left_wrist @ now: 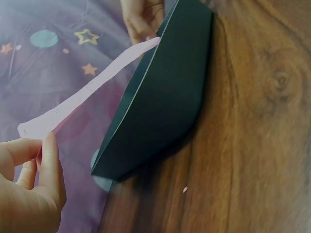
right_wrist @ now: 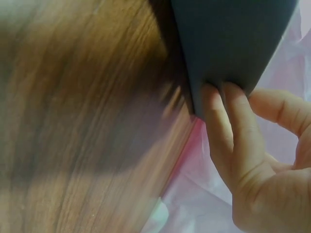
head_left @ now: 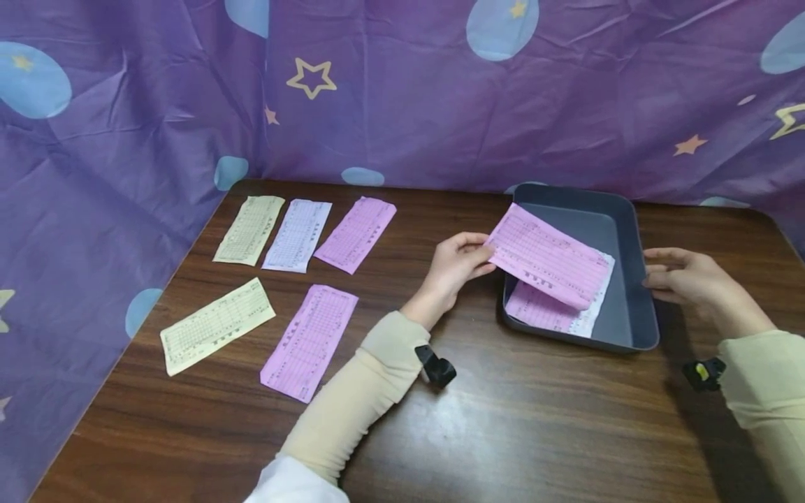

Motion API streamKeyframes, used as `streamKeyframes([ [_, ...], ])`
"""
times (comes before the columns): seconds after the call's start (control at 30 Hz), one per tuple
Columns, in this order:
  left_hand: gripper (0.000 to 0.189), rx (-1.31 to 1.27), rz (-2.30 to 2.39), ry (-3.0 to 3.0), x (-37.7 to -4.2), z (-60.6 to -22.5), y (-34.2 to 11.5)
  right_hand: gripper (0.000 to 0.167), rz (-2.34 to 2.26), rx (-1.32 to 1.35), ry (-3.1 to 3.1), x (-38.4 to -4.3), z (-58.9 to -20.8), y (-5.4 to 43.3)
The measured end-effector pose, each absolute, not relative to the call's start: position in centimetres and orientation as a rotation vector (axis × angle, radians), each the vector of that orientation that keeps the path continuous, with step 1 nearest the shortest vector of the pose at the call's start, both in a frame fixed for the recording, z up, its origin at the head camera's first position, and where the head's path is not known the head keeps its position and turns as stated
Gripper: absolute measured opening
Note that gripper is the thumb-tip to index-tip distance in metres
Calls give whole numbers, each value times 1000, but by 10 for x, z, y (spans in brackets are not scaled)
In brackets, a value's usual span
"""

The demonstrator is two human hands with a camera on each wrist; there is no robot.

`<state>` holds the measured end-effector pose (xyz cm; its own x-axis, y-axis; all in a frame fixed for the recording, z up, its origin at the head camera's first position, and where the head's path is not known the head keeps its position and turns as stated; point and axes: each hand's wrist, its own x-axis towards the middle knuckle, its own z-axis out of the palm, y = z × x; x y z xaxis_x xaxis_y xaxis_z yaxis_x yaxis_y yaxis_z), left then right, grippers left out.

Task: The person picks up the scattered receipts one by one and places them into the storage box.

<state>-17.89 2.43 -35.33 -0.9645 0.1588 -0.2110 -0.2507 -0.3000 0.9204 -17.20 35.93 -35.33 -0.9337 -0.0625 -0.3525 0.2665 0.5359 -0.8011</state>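
the left hand [head_left: 454, 264] pinches the near corner of a pink printed slip [head_left: 547, 255] between thumb and fingers, holding it lifted above the dark grey tray [head_left: 632, 318], where more pink and white slips [head_left: 553, 314] lie. the right hand [head_left: 682, 276] steadies the tray's outer wall with straight fingers. judging by the sorted slips [head_left: 308, 342] well to the left hand's outer side, the step is drawing one out; the next move calls for carrying it clear of the rim

Left hand [head_left: 454, 265] pinches the corner of a pink slip [head_left: 546, 256] and holds it up over the dark tray [head_left: 632, 293] near the surface's back right corner. More slips [head_left: 553, 313] lie inside. Right hand [head_left: 688, 279] rests against the tray's right rim. Five other slips [head_left: 295, 279], yellow, white and pink, lie toward the left edge.
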Motion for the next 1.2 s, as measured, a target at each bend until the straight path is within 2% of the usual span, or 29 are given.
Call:
streamKeyframes([
  [0.1,26,-98,2340,1689,-176,-355,32,38,-1336,167,2449,-171,-351,355],
  [0.23,26,-69,2331,1718,-174,-356,39,56,-1297,181,2487,-173,-350,350],
  [0.37,26,-31,2300,1776,-173,-358,42,61,-1308,178,2487,-177,-356,352],
  [0.43,25,-6,2281,1811,-172,-359,43,51,-1344,194,2465,-179,-361,354],
  [0.5,25,22,2260,1849,-172,-360,44,54,-1340,202,2472,-181,-364,355],
  [0.53,25,31,2251,1868,-172,-360,45,49,-1364,230,2456,-182,-364,355],
  [0.6,24,55,2226,1911,-171,-360,46,50,-1360,229,2452,-183,-363,352],
  [0.67,23,78,2182,1976,-171,-360,48,61,-1339,208,2458,-182,-359,347],
  [0.77,21,128,2064,2122,-171,-360,49,66,-1303,188,2468,-179,-352,338],
  [1.03,20,300,1712,2524,-169,-360,49,63,-1257,216,2494,-183,-356,336],
  [1.17,20,336,1679,2564,-168,-360,48,49,-1309,228,2469,-188,-364,341],
  [1.2,20,343,1672,2575,-168,-361,48,56,-1301,215,2475,-188,-364,340],
])
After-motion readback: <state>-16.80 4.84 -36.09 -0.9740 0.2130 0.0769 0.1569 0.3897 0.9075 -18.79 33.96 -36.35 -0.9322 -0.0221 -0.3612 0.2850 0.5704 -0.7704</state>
